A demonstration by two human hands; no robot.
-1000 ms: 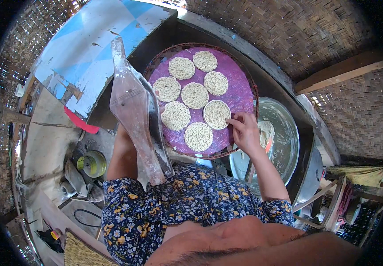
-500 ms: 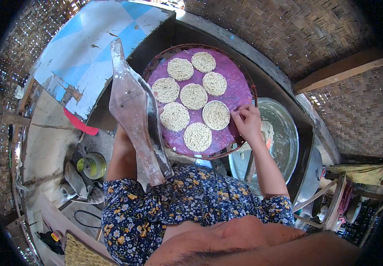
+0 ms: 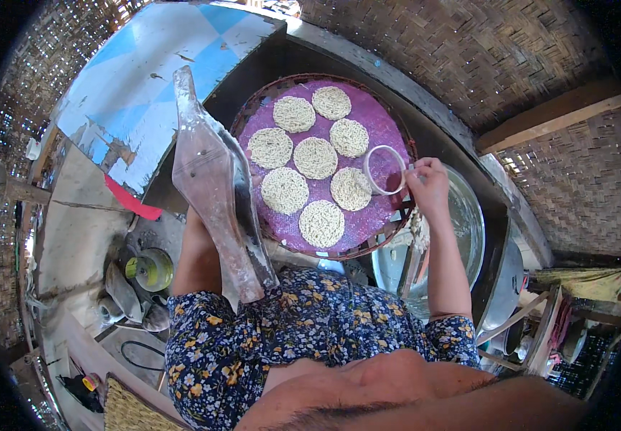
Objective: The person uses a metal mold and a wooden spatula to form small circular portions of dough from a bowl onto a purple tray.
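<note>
My right hand (image 3: 429, 188) pinches a white ring mould (image 3: 369, 172), held tilted at the right of the round tray (image 3: 375, 111) with its purple woven lining. Several flat, pale noodle-like rounds (image 3: 315, 158) lie on the tray; the ring is just to the upper right of one round (image 3: 346, 190). A long, worn wooden press (image 3: 206, 172), dusted white, stands over the tray's left side. My left forearm (image 3: 194, 262) rises behind this press, which hides that hand, so I cannot see what it grips.
A large metal basin (image 3: 472, 223) with pale dough (image 3: 418, 233) and utensils sits right of and below the tray. A blue-and-white board (image 3: 145, 65) is at upper left. Pots (image 3: 152, 269) sit low at left. Woven bamboo walls (image 3: 447, 57) and timber beams surround me.
My right hand has taken the ring off a noodle round and moved it up and right, tilting it. The wooden press has shifted slightly left and down.
</note>
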